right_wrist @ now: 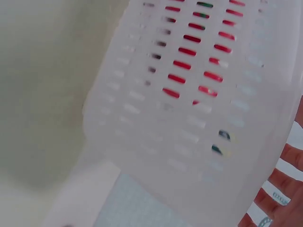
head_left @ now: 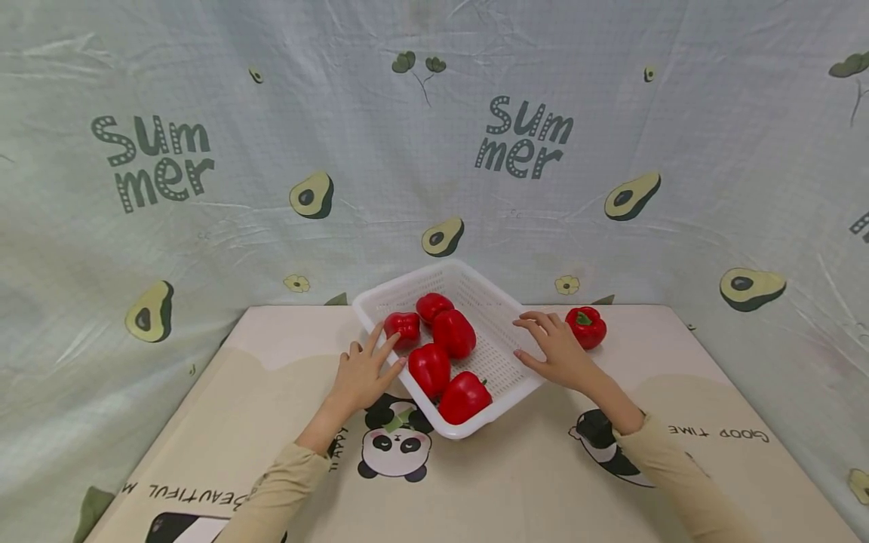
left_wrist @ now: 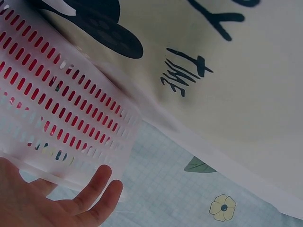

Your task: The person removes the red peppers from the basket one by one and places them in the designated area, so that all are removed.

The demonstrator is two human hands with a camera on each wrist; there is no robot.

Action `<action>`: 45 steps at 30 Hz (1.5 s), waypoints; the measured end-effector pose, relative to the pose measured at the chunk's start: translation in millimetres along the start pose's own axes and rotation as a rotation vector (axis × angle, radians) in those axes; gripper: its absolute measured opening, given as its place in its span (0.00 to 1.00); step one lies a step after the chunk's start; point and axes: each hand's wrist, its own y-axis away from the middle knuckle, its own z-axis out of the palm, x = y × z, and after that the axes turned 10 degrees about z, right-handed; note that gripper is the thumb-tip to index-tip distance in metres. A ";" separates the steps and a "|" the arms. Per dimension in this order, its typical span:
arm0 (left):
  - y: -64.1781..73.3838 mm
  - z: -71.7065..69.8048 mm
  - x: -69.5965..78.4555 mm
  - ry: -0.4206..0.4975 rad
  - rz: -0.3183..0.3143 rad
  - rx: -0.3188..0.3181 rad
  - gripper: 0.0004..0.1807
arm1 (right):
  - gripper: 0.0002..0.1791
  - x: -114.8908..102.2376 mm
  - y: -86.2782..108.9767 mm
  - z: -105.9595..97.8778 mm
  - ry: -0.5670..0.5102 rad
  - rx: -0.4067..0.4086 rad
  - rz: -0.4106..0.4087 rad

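A white plastic basket [head_left: 504, 320] with slotted walls stands at an angle on the table. Several red bell peppers [head_left: 454, 334] lie inside, mostly toward its left and front. My left hand [head_left: 361, 377] is at the basket's left rim, its fingers spread and reaching over the edge near a pepper [head_left: 403, 329]. At the right rim, my right hand [head_left: 558, 353] has its fingers extended over the edge; firm contact cannot be told. Another red bell pepper [head_left: 586, 327] sits outside the basket, just beyond the right hand. Both wrist views show the basket's outer wall [left_wrist: 124, 142] with red through the slots.
A cream cloth with panda prints [head_left: 395, 445] covers the table [head_left: 516, 483]. Behind it hangs a pale curtain [head_left: 380, 226] with avocado prints, close to the basket's far corner.
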 end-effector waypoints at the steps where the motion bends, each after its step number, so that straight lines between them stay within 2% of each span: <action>1: -0.1 0.1 -0.1 0.000 0.000 -0.002 0.31 | 0.28 -2.5 -0.2 0.9 0.008 -0.004 -0.009; 6: -0.4 0.4 -0.3 0.001 -0.001 -0.006 0.31 | 0.29 -13.6 -2.2 5.3 0.022 -0.055 -0.078; 13: -0.3 0.0 -0.4 0.002 0.003 0.002 0.31 | 0.30 -28.8 -8.0 11.1 0.028 -0.231 -0.155; 25: 0.1 -0.7 -0.1 0.008 -0.003 0.005 0.31 | 0.38 -56.8 -27.6 19.4 0.007 -0.517 -0.150; 35: -0.6 -0.2 0.5 0.001 -0.002 0.010 0.31 | 0.38 -68.1 -31.6 27.6 0.084 -0.604 -0.146; 41: -0.2 -0.1 0.4 0.000 -0.002 0.012 0.31 | 0.36 -69.4 -32.0 30.3 0.070 -0.660 -0.139; 45: -0.1 0.6 0.2 0.003 -0.003 0.009 0.31 | 0.34 -69.1 -32.0 31.7 0.063 -0.656 -0.139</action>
